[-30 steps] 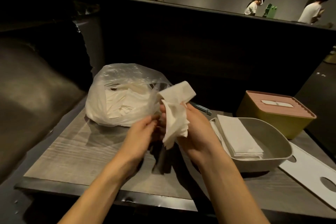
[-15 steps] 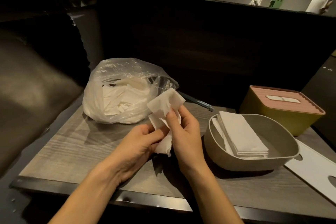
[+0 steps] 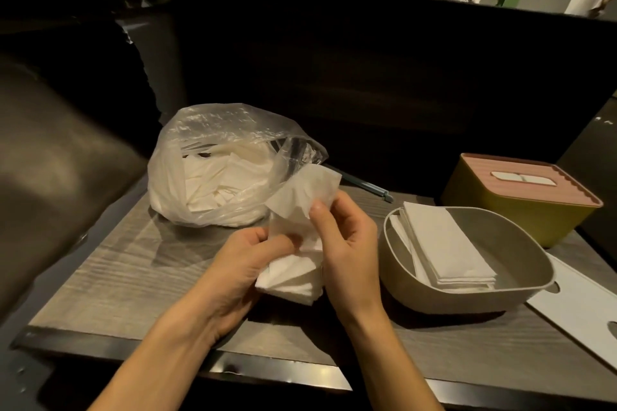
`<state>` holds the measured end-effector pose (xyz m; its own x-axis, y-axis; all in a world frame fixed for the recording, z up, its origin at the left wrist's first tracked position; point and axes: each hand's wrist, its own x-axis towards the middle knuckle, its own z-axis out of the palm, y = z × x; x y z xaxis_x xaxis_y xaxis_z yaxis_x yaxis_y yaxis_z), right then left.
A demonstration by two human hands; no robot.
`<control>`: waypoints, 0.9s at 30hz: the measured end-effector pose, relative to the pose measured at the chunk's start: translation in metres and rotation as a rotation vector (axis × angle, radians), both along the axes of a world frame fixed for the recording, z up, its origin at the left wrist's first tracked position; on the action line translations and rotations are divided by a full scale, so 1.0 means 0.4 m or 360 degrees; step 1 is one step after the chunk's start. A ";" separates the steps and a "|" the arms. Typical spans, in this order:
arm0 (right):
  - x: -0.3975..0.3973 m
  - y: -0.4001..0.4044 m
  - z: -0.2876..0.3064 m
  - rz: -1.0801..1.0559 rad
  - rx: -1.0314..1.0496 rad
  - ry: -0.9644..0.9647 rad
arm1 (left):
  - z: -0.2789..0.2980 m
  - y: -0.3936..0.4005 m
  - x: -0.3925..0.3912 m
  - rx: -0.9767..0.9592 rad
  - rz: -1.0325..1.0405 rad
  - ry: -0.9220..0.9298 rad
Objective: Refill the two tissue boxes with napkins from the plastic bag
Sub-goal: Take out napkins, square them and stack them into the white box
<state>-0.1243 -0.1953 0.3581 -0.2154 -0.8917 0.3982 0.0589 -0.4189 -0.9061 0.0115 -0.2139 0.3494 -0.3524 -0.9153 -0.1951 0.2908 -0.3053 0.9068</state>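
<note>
Both hands hold a white napkin (image 3: pixel 297 243) above the table's middle. My left hand (image 3: pixel 240 264) grips its lower folded part, and my right hand (image 3: pixel 347 243) pinches its upper flap. Just behind them lies the clear plastic bag (image 3: pixel 220 170), open toward me and full of loose napkins. To the right stands an open grey tissue box (image 3: pixel 521 287) with a stack of folded napkins (image 3: pixel 444 243) inside. Behind it sits a yellow tissue box (image 3: pixel 521 210) with its pink slotted lid on.
A white lid (image 3: pixel 581 307) with cut-outs lies flat at the right edge of the wooden table (image 3: pixel 120 270). A blue-grey pen (image 3: pixel 367 185) lies behind the hands. A dark padded seat is at the left, a dark partition behind, and people stand far beyond it.
The napkin has come down from in front of the bag toward the table. Its hanging part is now gathered into a fold in my left hand, while my right hand pinches the top flap.
</note>
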 end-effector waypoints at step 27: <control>-0.030 0.007 0.034 0.0134 0.0548 -0.0059 | 0.002 -0.016 0.011 0.0092 0.0150 0.0383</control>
